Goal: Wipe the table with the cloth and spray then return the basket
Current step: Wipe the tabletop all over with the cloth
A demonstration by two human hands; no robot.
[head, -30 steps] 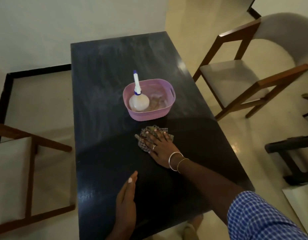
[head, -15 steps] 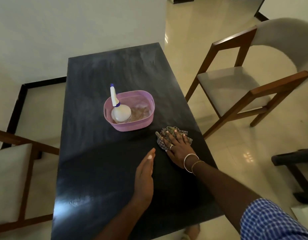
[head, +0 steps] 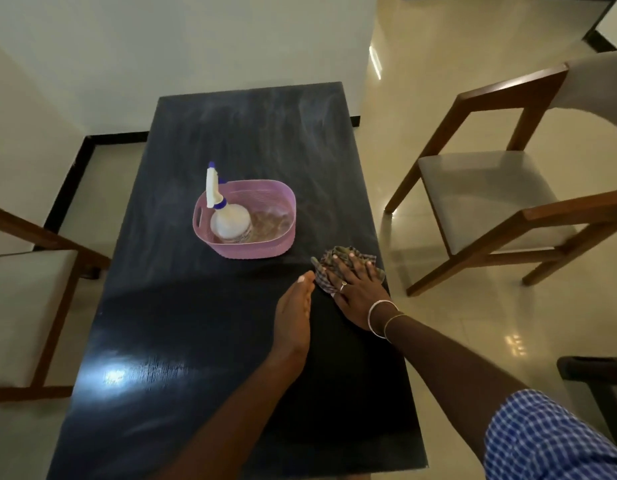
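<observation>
Step in hand, by judgement: wiping. The right hand (head: 357,289) lies flat, fingers spread, pressing the checked cloth (head: 329,263) onto the dark surface (head: 182,341) at centre right of the frame, close to the surface's right edge. Its grip is open, palm down on the crumpled fabric, not clenched round it. The left hand (head: 293,317) stands on its edge just beside the right, fingers straight and together, holding nothing.

The pink plastic basket (head: 262,249) sits at mid-frame, rounded-rectangular, with ribbed walls and a handle slot at its left end. The spray bottle (head: 229,220) stands inside its left half: pale rounded body, white nozzle, blue collar and tip.

The surface is black, grained and rectangular. The lower half looks darker and glossy; the upper half shows pale hazy streaks, so the far part likely remains to be wiped.

The next move calls for carrying the cloth up the frame past the basket, or shifting the basket aside first. Wooden chairs (head: 501,188) with pale cushions stand on both sides.
</observation>
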